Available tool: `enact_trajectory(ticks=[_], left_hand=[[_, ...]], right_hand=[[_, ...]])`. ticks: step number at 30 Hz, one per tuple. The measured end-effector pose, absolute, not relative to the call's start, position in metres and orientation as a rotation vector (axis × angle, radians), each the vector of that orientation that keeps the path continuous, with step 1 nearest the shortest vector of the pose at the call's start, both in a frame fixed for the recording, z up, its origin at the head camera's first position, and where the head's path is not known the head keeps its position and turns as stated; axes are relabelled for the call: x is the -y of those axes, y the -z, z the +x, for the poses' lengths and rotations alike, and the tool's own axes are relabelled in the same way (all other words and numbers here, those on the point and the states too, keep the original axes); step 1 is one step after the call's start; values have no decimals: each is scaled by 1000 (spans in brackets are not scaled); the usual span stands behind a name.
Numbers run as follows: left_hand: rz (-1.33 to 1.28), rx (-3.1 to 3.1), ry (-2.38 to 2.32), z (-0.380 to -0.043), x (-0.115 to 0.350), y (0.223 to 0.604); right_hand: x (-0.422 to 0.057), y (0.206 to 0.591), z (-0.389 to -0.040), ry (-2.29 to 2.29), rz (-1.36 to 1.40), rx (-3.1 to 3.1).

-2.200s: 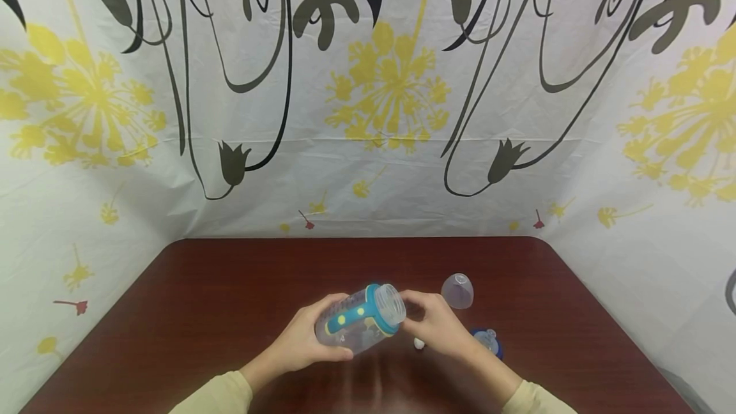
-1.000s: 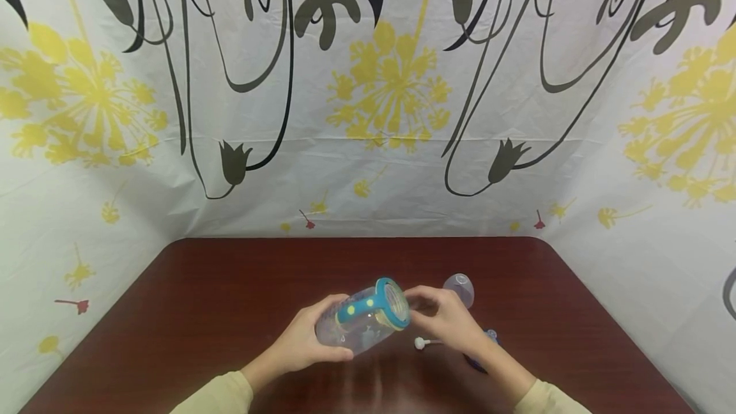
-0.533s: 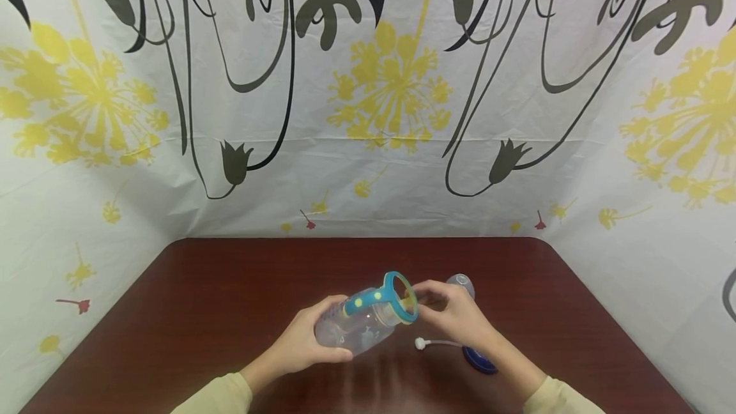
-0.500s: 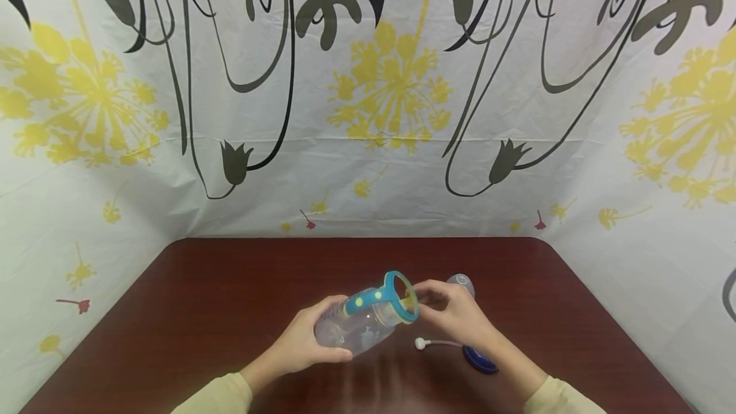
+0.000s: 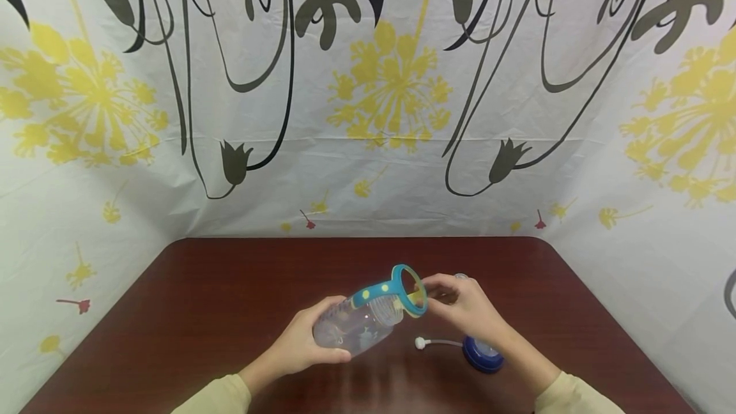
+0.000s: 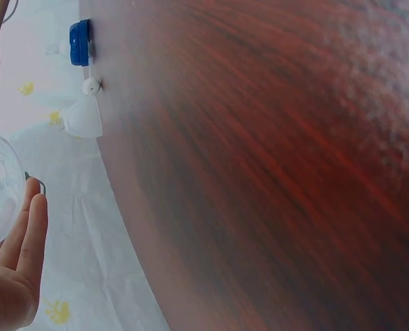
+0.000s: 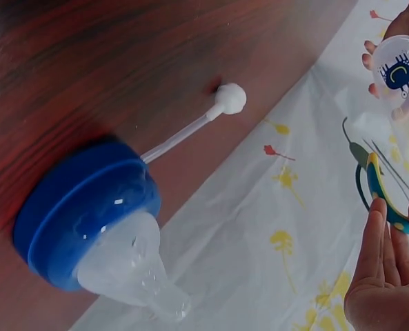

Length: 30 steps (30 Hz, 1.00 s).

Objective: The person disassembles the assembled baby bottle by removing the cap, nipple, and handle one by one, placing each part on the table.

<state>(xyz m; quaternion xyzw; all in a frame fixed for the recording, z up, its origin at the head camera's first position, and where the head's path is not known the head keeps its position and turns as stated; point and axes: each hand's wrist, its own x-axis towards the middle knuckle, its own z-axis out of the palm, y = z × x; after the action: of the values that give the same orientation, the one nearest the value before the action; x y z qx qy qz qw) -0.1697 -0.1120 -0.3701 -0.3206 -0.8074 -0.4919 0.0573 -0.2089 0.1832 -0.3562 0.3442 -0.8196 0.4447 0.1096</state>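
Note:
A clear baby bottle [image 5: 353,331] without its top is tilted in my left hand [image 5: 301,340], which grips its lower part, with the open neck pointing right. Around the front of the neck hangs a blue bottle handle [image 5: 377,291] with yellow dots; its ring stands mostly past the bottle's mouth. My right hand [image 5: 471,312] pinches the handle's yellow far side; in the right wrist view its fingers [image 7: 374,241] lie along the handle. On the bottle's side shows a dark blue cartoon print [image 7: 397,72].
Below my right forearm, a blue collar with a clear nipple [image 7: 87,207] lies on the table [image 5: 259,286], its thin straw ending in a white weighted ball [image 5: 421,343]. A translucent dome cap [image 6: 84,118] stands behind my right hand. A patterned cloth [image 5: 368,197] hangs behind the table.
The handle has slid up from the bottle's neck, its ring now beyond the mouth. My right hand has moved right and slightly up with it; the left hand stays nearly still.

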Motion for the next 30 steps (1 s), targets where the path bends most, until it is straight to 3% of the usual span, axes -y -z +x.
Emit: enact_trajectory(ticks=[30], left_hand=[[-968,2472,1516,-170,113,373]], right_hand=[[-190,316,-192,-1289,910,2439]])
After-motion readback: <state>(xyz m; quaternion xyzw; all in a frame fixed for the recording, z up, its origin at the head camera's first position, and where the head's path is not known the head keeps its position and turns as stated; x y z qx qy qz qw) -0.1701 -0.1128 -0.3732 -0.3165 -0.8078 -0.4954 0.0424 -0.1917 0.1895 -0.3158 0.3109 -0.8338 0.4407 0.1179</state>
